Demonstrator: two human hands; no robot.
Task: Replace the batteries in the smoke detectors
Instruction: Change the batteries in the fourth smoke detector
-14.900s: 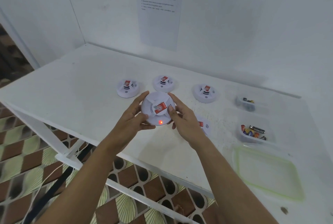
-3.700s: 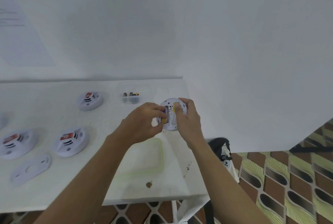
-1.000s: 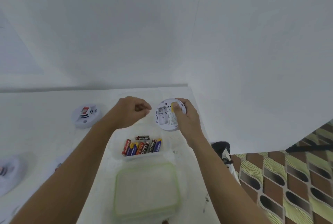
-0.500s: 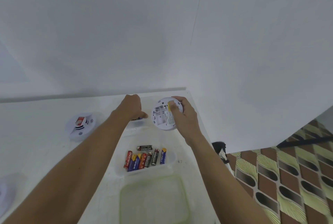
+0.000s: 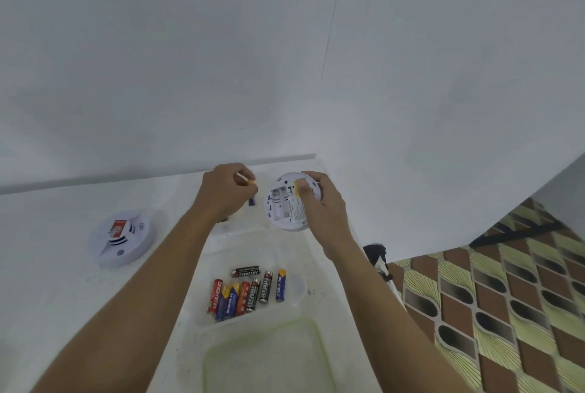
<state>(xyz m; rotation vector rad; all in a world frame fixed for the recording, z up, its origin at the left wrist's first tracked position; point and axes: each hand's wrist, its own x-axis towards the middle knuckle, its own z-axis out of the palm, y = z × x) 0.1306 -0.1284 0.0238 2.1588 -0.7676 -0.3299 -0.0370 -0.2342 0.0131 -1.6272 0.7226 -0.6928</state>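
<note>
White smoke detector (image 5: 286, 217), battery bay (image 5: 278, 202) empty, in right hand (image 5: 323, 206), left hand (image 5: 224, 194) pinching battery (image 5: 250, 182)

White table (image 5: 53, 272), smoke detector (image 5: 122, 242), clear battery tray (image 5: 295, 289), green-rimmed lid (image 5: 269, 361)

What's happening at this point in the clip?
A person is partway through a battery swap. The right hand holds a smoke detector off the table, back side up, thumb on its yellow label; the battery bay looks empty. The left hand pinches what appears to be a battery just left of it. A clear tray of assorted batteries lies nearer the camera, and a second detector sits face up to the left.
</note>
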